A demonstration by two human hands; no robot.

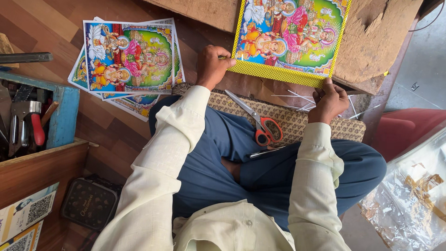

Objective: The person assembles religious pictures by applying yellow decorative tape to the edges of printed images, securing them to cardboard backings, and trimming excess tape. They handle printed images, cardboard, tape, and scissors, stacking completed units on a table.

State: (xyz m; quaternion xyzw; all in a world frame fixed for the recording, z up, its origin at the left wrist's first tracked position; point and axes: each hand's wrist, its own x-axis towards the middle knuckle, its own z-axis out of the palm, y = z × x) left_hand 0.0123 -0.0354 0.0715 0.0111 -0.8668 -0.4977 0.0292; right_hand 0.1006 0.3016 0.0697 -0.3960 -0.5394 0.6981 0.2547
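Between the two hands, the patterned cushion (297, 122) offers a short open strip, but the orange-handled scissors (260, 125) lie across its left part and thin white strips (297, 98) scatter its far right edge. The yellow-bordered print (290, 37) on the wooden block (371, 37) closes the far side. To the left, the stack of prints (130, 60) covers the floor; bare wooden floor (51, 32) lies far left, bounded near by the blue tool tray (62, 116).

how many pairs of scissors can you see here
1: the orange-handled steel scissors lie on the patterned cushion between the left hand and right hand. Others may be hidden in the blue tool box.
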